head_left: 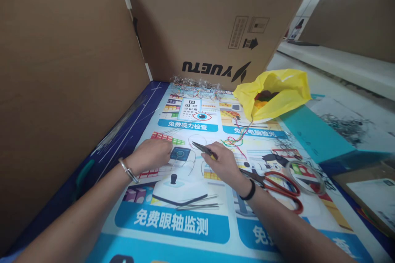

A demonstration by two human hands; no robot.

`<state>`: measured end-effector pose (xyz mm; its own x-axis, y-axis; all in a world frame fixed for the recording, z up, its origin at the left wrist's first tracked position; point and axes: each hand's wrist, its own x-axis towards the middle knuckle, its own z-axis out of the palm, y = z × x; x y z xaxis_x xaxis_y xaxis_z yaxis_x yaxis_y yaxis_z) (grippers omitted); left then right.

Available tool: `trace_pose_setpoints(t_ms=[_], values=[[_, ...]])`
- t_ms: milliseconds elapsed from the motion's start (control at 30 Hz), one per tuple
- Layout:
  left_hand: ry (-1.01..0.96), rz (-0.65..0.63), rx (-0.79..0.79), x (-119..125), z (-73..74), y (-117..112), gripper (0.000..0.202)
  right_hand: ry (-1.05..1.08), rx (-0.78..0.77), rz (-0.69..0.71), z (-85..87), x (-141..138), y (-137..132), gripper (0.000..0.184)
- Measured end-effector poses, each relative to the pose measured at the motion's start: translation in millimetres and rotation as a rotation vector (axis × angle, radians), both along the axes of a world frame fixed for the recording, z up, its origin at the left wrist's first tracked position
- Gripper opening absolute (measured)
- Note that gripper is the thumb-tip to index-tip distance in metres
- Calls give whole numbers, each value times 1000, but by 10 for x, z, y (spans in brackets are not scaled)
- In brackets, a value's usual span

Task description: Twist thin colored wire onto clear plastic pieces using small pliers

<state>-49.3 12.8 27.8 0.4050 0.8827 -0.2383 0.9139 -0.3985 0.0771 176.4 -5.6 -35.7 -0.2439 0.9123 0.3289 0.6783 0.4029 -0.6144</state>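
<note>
My right hand [224, 160] is closed around needle-nose pliers [202, 148], whose dark jaws point left toward my other hand. My left hand [156, 154] forms a fist over the printed sheet [197, 178]; what its fingers hold, if anything, is hidden. A faint thin loop, perhaps wire, shows near the plier tips. Below the hands lie several thin straight wires [199, 205]. Beside my right wrist rest large scissors [282, 187] with red handles. Red, green and yellow threads [236, 141] lie beyond the pliers.
Cardboard walls [197, 20] stand at the back and left. A yellow bag [277, 94] lies open at back right. Tangled wire pieces [197, 84] line the back edge. A clear round dish [305, 176] sits at right, near a wire heap [342, 127]. More wires [120, 123] lie left.
</note>
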Motion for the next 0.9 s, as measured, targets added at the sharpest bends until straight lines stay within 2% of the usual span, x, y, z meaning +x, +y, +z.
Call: trace_pose_setpoints(t_ms=[133, 300, 433, 600, 900], values=[[15, -16, 5, -22, 34, 1, 23, -9, -7, 2, -5, 1, 4, 8], [-11, -4, 70, -34, -48, 15, 23, -4, -15, 5, -3, 3, 3, 7], [40, 0, 44, -11, -87, 15, 23, -15, -23, 10, 2, 4, 1, 6], [109, -14, 39, 28, -83, 10, 23, -9, -40, 11, 8, 1, 0, 7], [58, -17, 67, -21, -69, 25, 24, -9, -45, 17, 10, -2, -4, 4]])
